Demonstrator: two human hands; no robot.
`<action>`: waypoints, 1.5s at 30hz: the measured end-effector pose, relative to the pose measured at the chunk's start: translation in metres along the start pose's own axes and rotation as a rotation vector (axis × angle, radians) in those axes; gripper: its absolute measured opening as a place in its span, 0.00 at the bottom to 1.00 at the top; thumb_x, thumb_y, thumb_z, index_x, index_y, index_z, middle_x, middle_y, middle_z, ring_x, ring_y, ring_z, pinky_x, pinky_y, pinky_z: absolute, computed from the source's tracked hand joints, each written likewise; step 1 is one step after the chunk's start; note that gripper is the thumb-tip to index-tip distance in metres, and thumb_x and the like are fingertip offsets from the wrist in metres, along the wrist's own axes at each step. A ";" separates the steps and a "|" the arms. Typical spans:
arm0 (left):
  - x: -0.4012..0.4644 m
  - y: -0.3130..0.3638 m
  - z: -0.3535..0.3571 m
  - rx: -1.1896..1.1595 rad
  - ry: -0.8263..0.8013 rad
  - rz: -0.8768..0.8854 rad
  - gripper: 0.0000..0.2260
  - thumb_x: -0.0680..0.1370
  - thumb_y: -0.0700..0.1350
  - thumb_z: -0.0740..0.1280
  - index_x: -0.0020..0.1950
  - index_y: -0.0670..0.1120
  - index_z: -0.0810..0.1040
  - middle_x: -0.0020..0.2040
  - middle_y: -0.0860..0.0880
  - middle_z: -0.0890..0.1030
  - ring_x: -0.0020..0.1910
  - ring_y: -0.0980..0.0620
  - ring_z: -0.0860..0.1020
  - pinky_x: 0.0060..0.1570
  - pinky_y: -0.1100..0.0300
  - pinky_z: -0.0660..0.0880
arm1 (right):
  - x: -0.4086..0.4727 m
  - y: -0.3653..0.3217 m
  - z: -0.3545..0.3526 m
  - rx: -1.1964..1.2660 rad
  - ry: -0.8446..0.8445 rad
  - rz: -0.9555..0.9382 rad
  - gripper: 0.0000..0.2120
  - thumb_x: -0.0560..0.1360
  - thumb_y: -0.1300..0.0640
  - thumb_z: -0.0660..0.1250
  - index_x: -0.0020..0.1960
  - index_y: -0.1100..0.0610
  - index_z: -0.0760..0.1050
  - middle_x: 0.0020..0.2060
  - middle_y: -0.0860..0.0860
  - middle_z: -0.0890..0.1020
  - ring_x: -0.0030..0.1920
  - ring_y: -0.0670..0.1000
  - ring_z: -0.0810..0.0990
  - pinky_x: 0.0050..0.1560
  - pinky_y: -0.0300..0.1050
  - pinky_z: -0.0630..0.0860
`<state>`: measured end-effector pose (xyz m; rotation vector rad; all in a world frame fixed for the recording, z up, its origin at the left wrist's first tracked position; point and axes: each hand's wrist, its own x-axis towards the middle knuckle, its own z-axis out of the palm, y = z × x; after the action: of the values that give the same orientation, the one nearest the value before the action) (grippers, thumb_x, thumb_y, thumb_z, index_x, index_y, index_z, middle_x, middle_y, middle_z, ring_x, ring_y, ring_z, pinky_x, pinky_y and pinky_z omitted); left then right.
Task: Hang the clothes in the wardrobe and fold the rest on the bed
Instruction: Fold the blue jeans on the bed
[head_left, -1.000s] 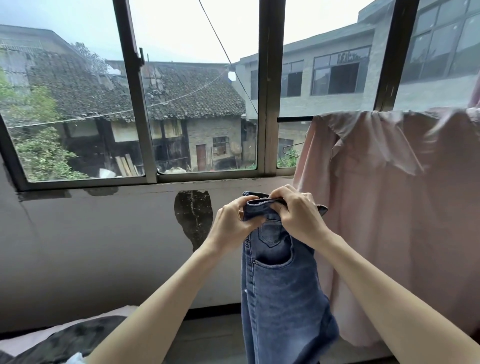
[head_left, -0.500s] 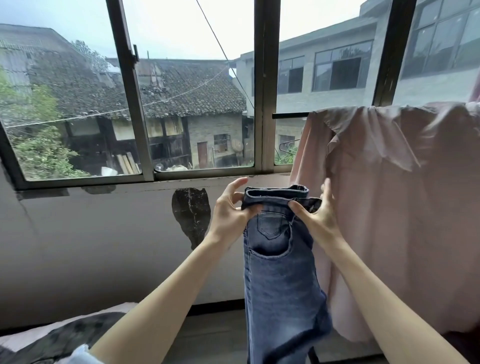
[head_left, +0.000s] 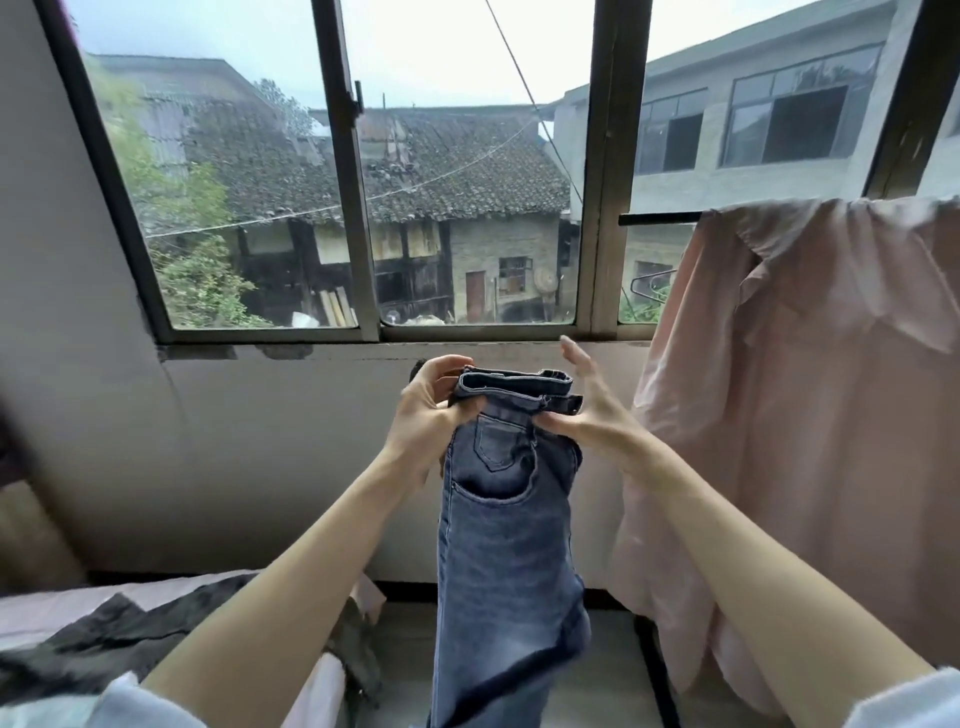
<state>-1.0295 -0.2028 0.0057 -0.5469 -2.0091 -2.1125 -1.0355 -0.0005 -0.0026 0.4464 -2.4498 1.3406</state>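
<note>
A wide metal-framed window (head_left: 363, 208) looks out on tiled roofs, above a grey wall; a bed (head_left: 62, 613) with a dark garment (head_left: 104, 644) on it sits at lower left, and a pink shirt (head_left: 810, 415) hangs at the right.

The person holds a pair of blue jeans (head_left: 504, 519) up in front of the wall, the waistband doubled over at the top and the legs hanging straight down. The left hand (head_left: 431, 410) grips the waistband's left end, fingers curled around the fold. The right hand (head_left: 587, 410) is mostly spread, fingers straight and pointing up, with only the thumb and lower palm pressing the waistband's right end.

The risk seems to lie on that right side: with so light a hold, the denim's weight could pull the fold open and let the right end drop, leaving the jeans dangling from the left hand alone. The hanging legs could also brush the pink shirt just beside them.

Compared with a second ago, the right hand has gone from clamped over the waistband to opened out, and the view has swung left, revealing more wall and bed.
</note>
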 end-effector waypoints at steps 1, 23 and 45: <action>-0.002 0.000 -0.004 0.013 0.014 0.002 0.18 0.72 0.29 0.69 0.54 0.49 0.74 0.53 0.45 0.81 0.50 0.55 0.79 0.52 0.64 0.76 | 0.003 -0.009 0.007 -0.103 -0.061 -0.079 0.44 0.70 0.62 0.71 0.77 0.49 0.48 0.74 0.49 0.60 0.74 0.50 0.54 0.74 0.58 0.50; -0.015 -0.049 -0.075 0.767 0.012 -0.129 0.07 0.75 0.38 0.67 0.50 0.48 0.79 0.46 0.49 0.83 0.47 0.50 0.80 0.41 0.67 0.71 | 0.026 -0.013 0.098 -0.954 -0.290 -0.263 0.10 0.75 0.55 0.61 0.55 0.53 0.74 0.55 0.47 0.75 0.59 0.52 0.74 0.51 0.46 0.63; 0.003 -0.022 -0.063 0.261 0.140 -0.030 0.09 0.75 0.39 0.70 0.55 0.44 0.79 0.52 0.46 0.83 0.54 0.48 0.80 0.58 0.55 0.76 | 0.031 -0.009 0.103 0.009 0.306 0.064 0.40 0.72 0.51 0.72 0.75 0.57 0.54 0.72 0.56 0.60 0.72 0.55 0.60 0.71 0.57 0.60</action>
<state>-1.0494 -0.2626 -0.0143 -0.3183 -2.1765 -1.8068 -1.0726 -0.0961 -0.0360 0.1516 -2.2228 1.3342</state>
